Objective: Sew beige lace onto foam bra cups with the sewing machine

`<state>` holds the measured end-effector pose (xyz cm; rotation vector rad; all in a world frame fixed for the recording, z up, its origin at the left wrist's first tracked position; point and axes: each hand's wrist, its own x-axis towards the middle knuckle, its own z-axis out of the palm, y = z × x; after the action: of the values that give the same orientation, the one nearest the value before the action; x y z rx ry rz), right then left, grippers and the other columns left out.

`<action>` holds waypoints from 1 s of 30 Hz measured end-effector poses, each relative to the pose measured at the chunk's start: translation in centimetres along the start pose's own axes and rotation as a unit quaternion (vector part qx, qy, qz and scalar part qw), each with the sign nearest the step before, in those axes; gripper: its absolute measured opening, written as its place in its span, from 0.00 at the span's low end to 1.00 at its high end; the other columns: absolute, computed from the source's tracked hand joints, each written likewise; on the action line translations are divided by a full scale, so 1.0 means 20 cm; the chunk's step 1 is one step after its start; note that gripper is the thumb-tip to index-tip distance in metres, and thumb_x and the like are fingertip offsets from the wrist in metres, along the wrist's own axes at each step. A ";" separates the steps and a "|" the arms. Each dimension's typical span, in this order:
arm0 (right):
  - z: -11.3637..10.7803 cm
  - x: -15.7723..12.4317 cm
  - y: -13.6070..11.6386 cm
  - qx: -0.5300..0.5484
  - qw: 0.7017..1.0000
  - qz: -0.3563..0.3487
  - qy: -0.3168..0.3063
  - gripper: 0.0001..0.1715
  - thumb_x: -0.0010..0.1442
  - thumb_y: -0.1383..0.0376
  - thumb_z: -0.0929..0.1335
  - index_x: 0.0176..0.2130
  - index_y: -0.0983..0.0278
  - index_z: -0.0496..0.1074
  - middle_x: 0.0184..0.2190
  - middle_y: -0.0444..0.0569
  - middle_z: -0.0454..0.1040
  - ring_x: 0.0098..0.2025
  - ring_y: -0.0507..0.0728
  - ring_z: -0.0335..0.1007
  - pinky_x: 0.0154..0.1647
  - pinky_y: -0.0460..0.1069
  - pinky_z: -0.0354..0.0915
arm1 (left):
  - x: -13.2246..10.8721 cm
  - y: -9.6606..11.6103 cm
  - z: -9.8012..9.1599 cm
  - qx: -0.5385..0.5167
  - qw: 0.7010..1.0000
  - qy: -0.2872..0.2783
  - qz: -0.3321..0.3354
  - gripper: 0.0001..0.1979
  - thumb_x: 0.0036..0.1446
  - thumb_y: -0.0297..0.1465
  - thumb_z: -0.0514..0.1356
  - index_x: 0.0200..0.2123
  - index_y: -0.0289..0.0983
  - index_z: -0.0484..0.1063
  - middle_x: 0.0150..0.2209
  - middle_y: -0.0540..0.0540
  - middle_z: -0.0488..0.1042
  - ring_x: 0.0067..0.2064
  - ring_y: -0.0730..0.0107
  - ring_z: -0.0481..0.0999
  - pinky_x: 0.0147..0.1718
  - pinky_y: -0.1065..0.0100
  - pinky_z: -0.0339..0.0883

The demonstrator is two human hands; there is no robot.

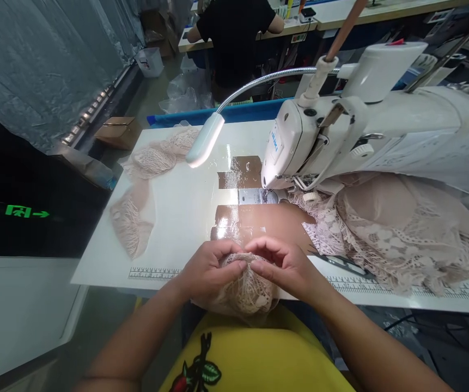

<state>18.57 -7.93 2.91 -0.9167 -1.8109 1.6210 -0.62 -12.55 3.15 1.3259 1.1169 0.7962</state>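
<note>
Centrally, we list one lace piece (253, 288): pale pinkish beige, openwork, floral motif low on its face, bunched into a rounded bundle with sheer fabric at its lower edge. Location: near edge of the counter (181, 218), just before our yellow top (259, 354).

Left grip (207, 270), one: closed, pinching the lace between thumb and fingers. Right grip (291, 268), one: likewise closed on the lace, the two thumb tips close together.

Similar material, two groups on the left: an upper heap (152, 159), whose number of pieces we cannot tell, and a lower bundle (132, 224). Right side, one larger heap (397, 228), broad floral lace with smooth panels, lying beside the machine.

Sewing machine (285, 141), one, white, marked JUKI. Lamp (206, 140), one, lit, on a flexible metal neck.

Surface: white, glossy, patched with brown tape around the needle plate (253, 196); a printed ruler scale (152, 274) shows along the near edge on both sides of our hands.

Room: one co-worker (236, 43) in black at a further counter; one white bin (150, 62); silvery sheeting (50, 71), upper left; one green exit sign (25, 211).
</note>
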 end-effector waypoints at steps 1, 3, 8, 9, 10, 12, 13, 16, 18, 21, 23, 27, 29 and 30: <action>-0.01 0.00 0.00 -0.013 1.000 0.006 -0.002 0.12 0.56 0.58 0.69 0.34 0.65 0.73 0.30 0.48 0.74 0.32 0.53 0.68 0.31 0.47 0.65 | 0.01 0.00 0.00 0.005 1.000 -0.003 -0.002 0.10 0.58 0.35 0.59 0.30 0.33 0.68 0.26 0.51 0.63 0.29 0.75 0.62 0.27 0.73 0.56; -0.02 0.00 -0.02 -0.038 0.999 0.014 0.000 0.13 0.57 0.58 0.68 0.29 0.65 0.72 0.23 0.45 0.70 0.26 0.51 0.63 0.25 0.45 0.61 | 0.02 0.00 0.00 -0.021 1.000 -0.018 -0.011 0.12 0.57 0.37 0.60 0.30 0.33 0.67 0.25 0.52 0.61 0.28 0.76 0.60 0.27 0.74 0.55; -0.06 -0.02 -0.05 -0.002 1.000 0.015 -0.026 0.13 0.57 0.58 0.69 0.29 0.66 0.71 0.21 0.42 0.66 0.23 0.48 0.59 0.22 0.44 0.56 | 0.04 0.01 -0.02 -0.150 0.985 -0.087 -0.022 0.11 0.55 0.36 0.63 0.34 0.33 0.70 0.26 0.51 0.65 0.27 0.77 0.62 0.27 0.74 0.57; -0.06 -0.02 -0.05 0.016 0.999 0.018 -0.033 0.13 0.57 0.58 0.69 0.29 0.66 0.71 0.21 0.42 0.66 0.23 0.48 0.58 0.22 0.44 0.56 | 0.04 0.02 -0.01 -0.157 0.983 -0.091 -0.021 0.11 0.56 0.36 0.63 0.34 0.32 0.71 0.26 0.51 0.65 0.27 0.77 0.63 0.27 0.74 0.57; -0.07 -0.02 -0.05 0.037 0.998 0.022 -0.040 0.13 0.56 0.58 0.69 0.29 0.66 0.71 0.21 0.42 0.65 0.23 0.48 0.58 0.22 0.44 0.56 | 0.05 0.02 0.00 -0.163 0.982 -0.089 -0.019 0.11 0.56 0.35 0.63 0.34 0.32 0.72 0.25 0.51 0.65 0.27 0.78 0.63 0.27 0.74 0.58; -0.07 -0.01 -0.04 0.086 0.994 0.039 -0.046 0.13 0.55 0.58 0.70 0.28 0.65 0.70 0.21 0.41 0.65 0.22 0.48 0.57 0.22 0.44 0.55 | 0.07 0.01 0.03 -0.191 0.979 -0.076 -0.018 0.11 0.54 0.35 0.64 0.32 0.31 0.72 0.24 0.51 0.66 0.27 0.78 0.64 0.27 0.74 0.59; -0.07 0.01 -0.03 0.111 0.992 0.049 -0.047 0.14 0.54 0.57 0.70 0.27 0.65 0.69 0.20 0.40 0.64 0.22 0.48 0.57 0.22 0.44 0.55 | 0.09 0.00 0.05 -0.216 0.974 -0.063 -0.025 0.11 0.53 0.35 0.64 0.30 0.31 0.71 0.24 0.51 0.67 0.26 0.77 0.64 0.27 0.74 0.59; -0.09 0.04 0.00 0.153 0.985 0.073 -0.041 0.15 0.53 0.56 0.71 0.28 0.65 0.69 0.21 0.41 0.65 0.24 0.48 0.60 0.25 0.45 0.58 | 0.11 -0.02 0.08 -0.298 0.952 -0.005 -0.074 0.15 0.49 0.37 0.67 0.25 0.33 0.66 0.22 0.51 0.66 0.23 0.78 0.64 0.24 0.74 0.59; -0.13 0.05 0.01 0.134 0.988 0.073 -0.025 0.14 0.53 0.56 0.70 0.32 0.66 0.71 0.27 0.45 0.70 0.29 0.51 0.66 0.30 0.47 0.63 | 0.11 0.00 0.03 -0.302 0.947 0.062 -0.093 0.17 0.46 0.38 0.67 0.24 0.34 0.64 0.21 0.52 0.66 0.22 0.78 0.64 0.22 0.74 0.59; -0.22 0.04 0.00 0.031 0.997 0.059 0.036 0.14 0.54 0.57 0.69 0.37 0.64 0.72 0.35 0.48 0.73 0.35 0.54 0.69 0.34 0.48 0.65 | 0.09 0.08 -0.14 -0.190 0.959 0.207 -0.037 0.15 0.46 0.39 0.66 0.25 0.35 0.66 0.22 0.52 0.67 0.23 0.74 0.66 0.23 0.72 0.60; -0.28 0.03 -0.01 -0.058 0.994 0.046 0.079 0.11 0.56 0.57 0.67 0.36 0.63 0.72 0.33 0.47 0.74 0.33 0.53 0.68 0.32 0.48 0.64 | 0.10 0.14 -0.25 -0.023 0.949 0.313 0.029 0.13 0.50 0.39 0.63 0.25 0.37 0.66 0.22 0.52 0.66 0.24 0.74 0.64 0.23 0.72 0.59; -0.34 0.04 -0.03 -0.212 0.971 0.027 0.105 0.10 0.59 0.59 0.64 0.35 0.61 0.72 0.30 0.45 0.74 0.28 0.52 0.65 0.30 0.48 0.61 | 0.27 0.16 -0.25 0.378 0.867 0.304 0.115 0.12 0.58 0.32 0.56 0.23 0.37 0.65 0.21 0.51 0.62 0.25 0.71 0.63 0.26 0.69 0.57; -0.35 0.07 -0.03 -0.269 0.958 0.014 0.095 0.11 0.59 0.61 0.62 0.37 0.60 0.73 0.32 0.45 0.75 0.29 0.53 0.67 0.31 0.49 0.62 | 0.41 0.10 -0.13 0.534 0.812 0.206 0.119 0.11 0.57 0.27 0.54 0.22 0.36 0.65 0.23 0.46 0.65 0.29 0.66 0.66 0.29 0.66 0.59; -0.34 0.09 -0.03 -0.291 0.953 0.012 0.089 0.12 0.60 0.62 0.62 0.38 0.60 0.74 0.34 0.46 0.75 0.31 0.54 0.68 0.33 0.49 0.62 | 0.47 0.07 -0.06 0.592 0.785 0.157 0.096 0.11 0.57 0.25 0.52 0.22 0.35 0.66 0.24 0.44 0.67 0.31 0.63 0.67 0.30 0.64 0.60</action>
<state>22.61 -2.20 4.32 -1.2884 -2.1877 0.9738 1.42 -3.16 3.03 2.4331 1.9096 0.4030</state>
